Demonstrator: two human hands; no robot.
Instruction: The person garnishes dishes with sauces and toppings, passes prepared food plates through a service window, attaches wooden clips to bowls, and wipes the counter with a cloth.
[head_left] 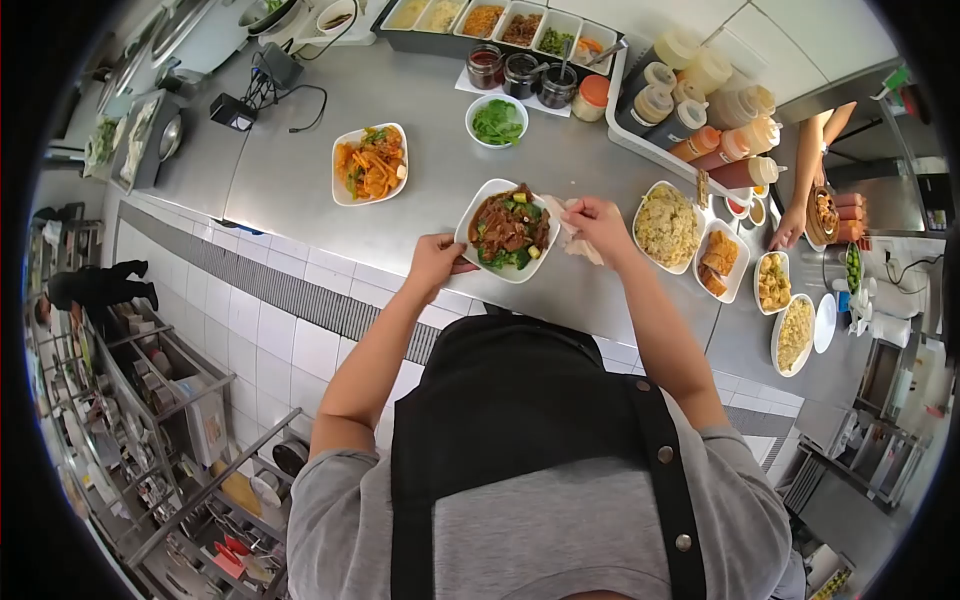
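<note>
A white square bowl (545, 268) of dark saucy meat with broccoli stands at the front of the steel counter. My left hand (436, 264) grips its left rim, fingers under the edge and thumb on the side. Pinched in my right hand (598, 225) is a pale pinkish cloth or paper wipe (572, 238), which hangs beside the bowl's right rim; whether it touches the rim I cannot tell. To the right of that hand sits a dish of fried rice (665, 228). Farther left is a bowl of orange stir-fry (371, 166).
Behind stand a bowl of green leaves (497, 122), sauce jars (521, 76) and a tray of squeeze bottles (690, 110). More filled dishes line the right side, where another person's hand (789, 228) reaches in. A black cable (308, 112) lies at the back left.
</note>
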